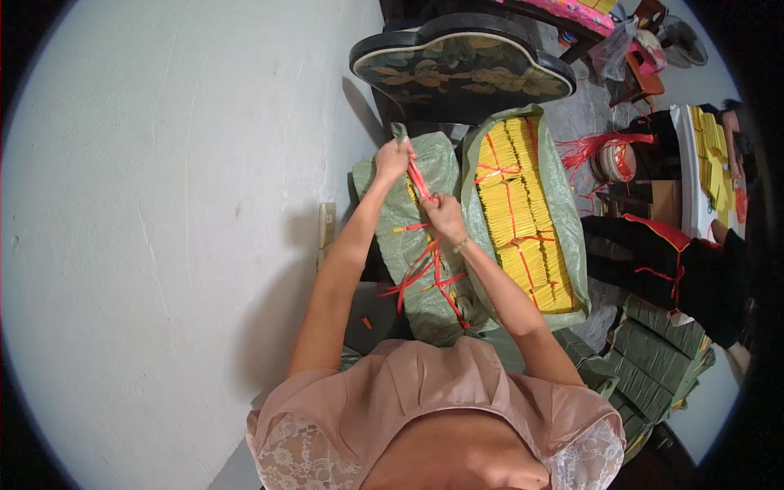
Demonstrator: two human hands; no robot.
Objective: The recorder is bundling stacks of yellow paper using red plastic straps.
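Observation:
A green woven sack (425,302) lies in front of me, its edges drawn together along the middle with red plastic string (438,265). Yellow contents peek through the gap. Near the sack's far end my left hand (394,160) is closed around a gathered green corner that pokes out above the fist. A taut red strip (418,178) runs from there to my right hand (443,216), whose fingers are wrapped round it, closer to me. Loose red ends trail over the sack's near half.
Beside it stands an open green sack packed with yellow bundles (513,212) tied in red. A dark chair with a floral back (465,73) is just beyond. The white wall (163,229) borders my left. At right, a person in black (694,278) is by a table; stacked green sacks (653,359) lie nearby.

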